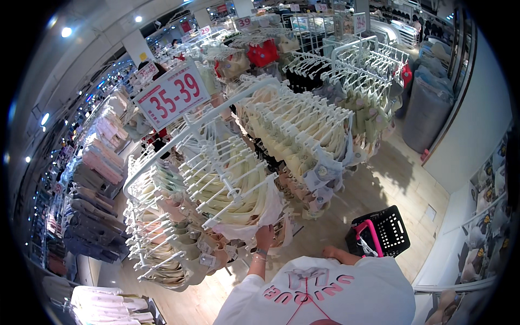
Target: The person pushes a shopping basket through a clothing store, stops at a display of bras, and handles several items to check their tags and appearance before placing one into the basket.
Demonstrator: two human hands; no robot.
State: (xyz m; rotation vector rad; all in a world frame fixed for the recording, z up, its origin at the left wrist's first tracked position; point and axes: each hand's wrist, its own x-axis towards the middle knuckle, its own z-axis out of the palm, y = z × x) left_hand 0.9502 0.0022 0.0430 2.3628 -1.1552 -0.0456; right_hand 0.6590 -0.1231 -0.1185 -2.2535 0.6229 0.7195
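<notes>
My left hand (264,237), with a dark band and a bracelet at the wrist, reaches to the near end of a hanging row. Its fingers are closed on the lower edge of a pale pink bra (270,215). Cream and pale yellow bras (238,173) hang behind it on white hangers (222,187). My right hand (330,251) is held low in front of my white shirt (319,292); its fingers do not show clearly. Just right of that forearm is a black shopping basket (394,230) with a pink handle (374,234); whether it hangs from my arm cannot be told.
A white metal rack (162,149) carries the rows, topped by a price sign (172,96). More bras (303,135) hang beyond. A grey wrapped bale (428,111) stands by the right wall (476,130). Clothes racks (92,227) line the left; display shelves (476,238) line the right.
</notes>
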